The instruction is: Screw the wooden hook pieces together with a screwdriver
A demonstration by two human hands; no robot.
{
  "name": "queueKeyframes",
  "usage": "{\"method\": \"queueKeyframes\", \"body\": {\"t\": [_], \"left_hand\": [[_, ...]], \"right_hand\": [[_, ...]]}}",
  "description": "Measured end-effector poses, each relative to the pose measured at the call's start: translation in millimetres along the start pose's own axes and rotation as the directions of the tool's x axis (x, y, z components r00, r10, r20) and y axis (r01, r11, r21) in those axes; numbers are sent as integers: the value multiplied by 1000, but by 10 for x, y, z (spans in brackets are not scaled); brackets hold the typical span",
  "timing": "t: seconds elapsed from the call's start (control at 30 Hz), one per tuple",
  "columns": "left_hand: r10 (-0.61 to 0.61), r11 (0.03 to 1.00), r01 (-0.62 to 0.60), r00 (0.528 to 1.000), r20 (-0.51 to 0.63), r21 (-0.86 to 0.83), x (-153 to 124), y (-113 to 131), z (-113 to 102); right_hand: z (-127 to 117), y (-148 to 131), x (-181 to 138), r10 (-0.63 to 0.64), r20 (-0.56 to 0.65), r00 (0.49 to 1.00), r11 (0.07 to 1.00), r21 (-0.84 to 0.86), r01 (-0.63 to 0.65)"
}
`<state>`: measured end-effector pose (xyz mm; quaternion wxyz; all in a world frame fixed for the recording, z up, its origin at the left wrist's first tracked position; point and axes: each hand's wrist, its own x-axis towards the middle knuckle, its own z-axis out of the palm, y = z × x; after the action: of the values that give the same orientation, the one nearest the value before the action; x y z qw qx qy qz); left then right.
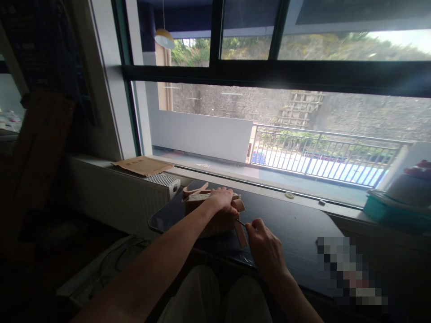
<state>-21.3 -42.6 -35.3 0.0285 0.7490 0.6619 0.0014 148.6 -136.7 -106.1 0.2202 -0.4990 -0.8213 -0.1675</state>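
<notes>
A tan bag, seemingly leather (215, 222), sits on a dark tabletop (289, 233) in front of me. My left hand (222, 198) reaches across its top, the fingers curled over the upper right edge near a looped strap (239, 205). Below that hand a flat strap end (241, 235) hangs down the right side. My right hand (264, 242) is closed around a thin dark tool (241, 223), whose tip meets the bag beside the strap; its exact kind is too small to tell. Another strap (197, 189) curls at the bag's far left.
A brown paper envelope (144, 166) lies on the sill above a white radiator (124, 197). A large window rises behind the table. Teal container (397, 208) at right; a blurred-out object (352, 271) on the table's right. Cardboard (47, 134) leans at left.
</notes>
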Motion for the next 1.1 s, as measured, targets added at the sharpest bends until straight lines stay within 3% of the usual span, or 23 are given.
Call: {"method": "queueKeyframes", "body": {"t": [0.1, 0.37, 0.5, 0.67, 1.1], "left_hand": [[12, 1000, -12, 1000, -5, 4, 5, -6, 11], [13, 1000, -13, 1000, -16, 13, -10, 8, 12], [-3, 1000, 4, 1000, -21, 18, -16, 12, 10], [-4, 1000, 4, 1000, -16, 10, -5, 7, 12], [-5, 1000, 5, 1000, -25, 18, -25, 11, 31]], "right_hand": [[-27, -1, 15, -23, 11, 1000, 999, -33, 23], [23, -11, 5, 173, 128, 977, 978, 96, -186], [-9, -29, 37, 194, 169, 966, 964, 150, -220], [-6, 33, -14, 131, 152, 980, 980, 127, -151], [143, 54, -80, -23, -53, 998, 993, 113, 29]]}}
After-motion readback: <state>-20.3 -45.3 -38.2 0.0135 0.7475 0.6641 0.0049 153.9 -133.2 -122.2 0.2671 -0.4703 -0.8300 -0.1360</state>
